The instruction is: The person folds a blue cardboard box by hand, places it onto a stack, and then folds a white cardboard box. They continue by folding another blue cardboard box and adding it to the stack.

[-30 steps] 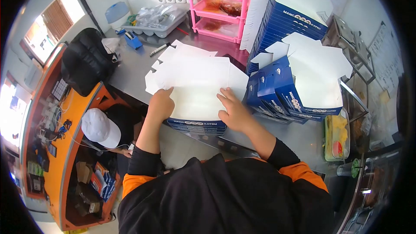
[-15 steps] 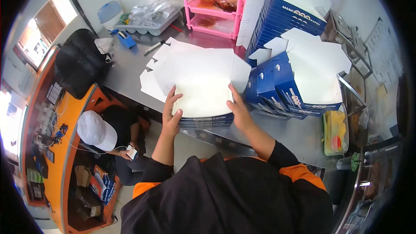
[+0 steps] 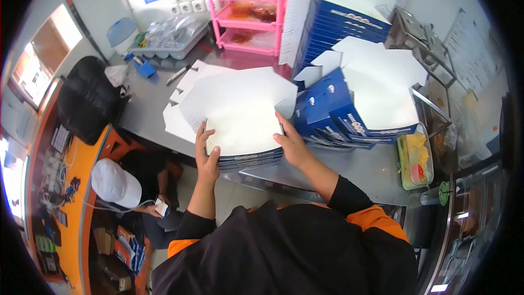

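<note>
A cardboard food box (image 3: 243, 131), white inside and blue outside, lies open in front of me with its lid flap raised at the back. It sits on a short stack of similar flattened boxes at the table's front edge. My left hand (image 3: 207, 155) grips its left side, thumb inside the front corner and fingers along the side wall. My right hand (image 3: 292, 143) holds the right side, its thumb also at the front corner. Beside my right hand stand several folded blue boxes (image 3: 330, 101) nested together, with their white lids open.
A tall stack of blue boxes (image 3: 333, 30) and a pink tiered rack (image 3: 248, 19) stand at the back. A grey tray (image 3: 169, 49) and a marker (image 3: 178, 75) lie at left. A container of yellow food (image 3: 415, 158) is at right. A seated person (image 3: 144, 186) holds a phone.
The view has shifted, so most things appear further left. The lid flap of the box now stands more upright, and both hands still grip its sides.
</note>
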`<state>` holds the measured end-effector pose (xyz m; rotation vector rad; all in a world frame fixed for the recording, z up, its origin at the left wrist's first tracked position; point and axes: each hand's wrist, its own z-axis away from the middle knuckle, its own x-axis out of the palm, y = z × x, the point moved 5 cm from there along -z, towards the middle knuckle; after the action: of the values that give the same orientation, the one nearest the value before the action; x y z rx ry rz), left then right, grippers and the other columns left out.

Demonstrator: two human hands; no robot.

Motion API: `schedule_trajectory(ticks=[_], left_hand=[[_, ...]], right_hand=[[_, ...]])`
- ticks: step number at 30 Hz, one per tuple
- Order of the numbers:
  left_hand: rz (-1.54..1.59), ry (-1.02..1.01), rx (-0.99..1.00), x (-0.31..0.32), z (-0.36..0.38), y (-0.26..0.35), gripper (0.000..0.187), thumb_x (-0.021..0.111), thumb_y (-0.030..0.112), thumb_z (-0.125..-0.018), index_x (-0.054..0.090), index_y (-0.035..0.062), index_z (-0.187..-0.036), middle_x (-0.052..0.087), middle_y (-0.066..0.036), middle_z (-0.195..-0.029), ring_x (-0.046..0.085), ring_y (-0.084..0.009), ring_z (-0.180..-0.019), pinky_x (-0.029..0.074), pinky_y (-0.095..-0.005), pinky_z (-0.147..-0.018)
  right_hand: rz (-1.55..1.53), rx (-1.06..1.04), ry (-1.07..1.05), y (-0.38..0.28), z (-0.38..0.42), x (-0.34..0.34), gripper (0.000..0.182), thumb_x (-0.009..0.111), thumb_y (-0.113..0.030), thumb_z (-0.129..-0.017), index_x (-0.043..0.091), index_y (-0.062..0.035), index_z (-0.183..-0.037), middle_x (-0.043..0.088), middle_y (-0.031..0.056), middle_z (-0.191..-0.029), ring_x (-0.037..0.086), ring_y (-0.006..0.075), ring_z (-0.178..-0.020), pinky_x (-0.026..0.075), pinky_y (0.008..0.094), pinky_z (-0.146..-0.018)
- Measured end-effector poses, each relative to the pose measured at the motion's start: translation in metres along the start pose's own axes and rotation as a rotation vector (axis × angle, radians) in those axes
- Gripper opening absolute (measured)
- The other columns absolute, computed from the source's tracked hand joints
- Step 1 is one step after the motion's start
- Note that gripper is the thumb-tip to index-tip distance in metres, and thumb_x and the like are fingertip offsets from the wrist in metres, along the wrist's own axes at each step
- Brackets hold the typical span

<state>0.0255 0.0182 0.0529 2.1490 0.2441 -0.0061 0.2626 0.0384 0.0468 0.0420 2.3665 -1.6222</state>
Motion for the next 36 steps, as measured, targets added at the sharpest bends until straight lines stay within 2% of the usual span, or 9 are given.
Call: schedule_trajectory(ticks=[5, 7, 12, 19, 22, 26, 30, 33, 36], left_hand=[[0.198, 0.036, -0.007, -0.005, 0.000, -0.002, 0.065, 0.054, 0.036, -0.078, 0.035, 0.0007, -0.129, 0.019, -0.019, -0.141, 0.023, -0.0305, -0.129, 0.017, -0.0416, -0.104], [0.148, 0.126, 0.076, -0.010, -0.005, 0.023, 0.061, 0.057, 0.031, -0.077, 0.036, 0.0011, -0.127, 0.025, -0.018, -0.138, 0.029, -0.0293, -0.126, 0.023, -0.0420, -0.102], [0.006, 0.080, 0.304, 0.026, -0.025, 0.103, 0.045, 0.063, 0.017, -0.071, 0.047, 0.0005, -0.111, 0.041, -0.019, -0.121, 0.041, -0.0290, -0.114, 0.031, -0.0386, -0.095], [-0.106, -0.081, 0.368, 0.064, -0.029, 0.139, 0.031, 0.066, 0.019, -0.069, 0.057, 0.0028, -0.095, 0.051, -0.016, -0.107, 0.050, -0.0277, -0.100, 0.039, -0.0364, -0.086], [-0.057, -0.107, 0.296, 0.071, -0.027, 0.129, 0.031, 0.066, 0.018, -0.069, 0.058, 0.0027, -0.095, 0.052, -0.016, -0.106, 0.050, -0.0278, -0.100, 0.039, -0.0366, -0.086], [0.156, -0.232, 0.181, 0.085, -0.031, 0.137, 0.048, 0.063, 0.022, -0.075, 0.046, 0.0004, -0.114, 0.043, -0.014, -0.117, 0.046, -0.0287, -0.108, 0.040, -0.0380, -0.090], [1.010, -0.462, -0.422, 0.122, -0.026, 0.161, 0.095, 0.066, 0.015, -0.070, 0.001, 0.0104, -0.139, 0.010, -0.018, -0.141, 0.040, -0.0326, -0.116, 0.039, -0.0372, -0.090], [0.566, -0.186, -0.396, 0.107, -0.035, 0.168, 0.083, 0.056, 0.003, -0.071, 0.009, 0.0075, -0.138, 0.031, -0.016, -0.131, 0.042, -0.0288, -0.112, 0.042, -0.0356, -0.087], [0.713, -0.071, -0.439, 0.069, -0.039, 0.144, 0.061, 0.050, -0.002, -0.069, 0.032, 0.0030, -0.127, 0.049, -0.013, -0.109, 0.051, -0.0231, -0.096, 0.044, -0.0318, -0.080]], right_hand=[[0.631, -0.645, 0.434, -0.127, 0.047, -0.064, 0.064, 0.063, -0.028, -0.074, 0.038, 0.0012, -0.125, 0.038, 0.0223, -0.127, 0.033, 0.0401, -0.120, 0.024, 0.0493, -0.099], [1.002, -0.441, 0.697, -0.152, 0.057, -0.101, 0.062, 0.063, -0.028, -0.073, 0.039, -0.0003, -0.124, 0.040, 0.0204, -0.125, 0.031, 0.0418, -0.119, 0.021, 0.0538, -0.098], [1.361, 0.416, 0.295, -0.110, 0.054, -0.176, 0.052, 0.060, -0.018, -0.071, 0.047, -0.0151, -0.121, 0.039, 0.0108, -0.130, 0.020, 0.0368, -0.128, 0.004, 0.0736, -0.090], [1.619, 0.413, 0.333, -0.131, 0.086, -0.247, 0.013, 0.061, -0.013, -0.069, 0.065, -0.0196, -0.080, 0.052, 0.0030, -0.115, 0.029, 0.0319, -0.125, 0.003, 0.0731, -0.091], [1.535, 0.218, 0.401, -0.151, 0.089, -0.265, 0.012, 0.062, -0.013, -0.069, 0.065, -0.0185, -0.080, 0.057, 0.0023, -0.102, 0.035, 0.0325, -0.120, 0.007, 0.0743, -0.090], [1.317, -0.102, 0.562, -0.203, 0.111, -0.260, 0.008, 0.063, -0.007, -0.069, 0.062, -0.0138, -0.074, 0.056, 0.0025, -0.083, 0.038, 0.0343, -0.115, 0.026, 0.0543, -0.096], [1.237, -0.456, 0.238, -0.217, 0.096, -0.169, 0.013, 0.063, -0.007, -0.063, 0.062, -0.0143, -0.074, 0.052, 0.0056, -0.084, 0.038, 0.0377, -0.114, 0.033, 0.0486, -0.093], [1.046, -0.569, 0.052, -0.216, 0.079, -0.109, 0.024, 0.067, -0.010, -0.062, 0.061, -0.0132, -0.085, 0.050, 0.0084, -0.100, 0.038, 0.0392, -0.115, 0.033, 0.0476, -0.095], [0.508, -0.541, 0.161, -0.203, 0.062, -0.105, 0.046, 0.069, -0.014, -0.063, 0.053, -0.0085, -0.106, 0.043, 0.0121, -0.112, 0.038, 0.0374, -0.115, 0.033, 0.0442, -0.095]])
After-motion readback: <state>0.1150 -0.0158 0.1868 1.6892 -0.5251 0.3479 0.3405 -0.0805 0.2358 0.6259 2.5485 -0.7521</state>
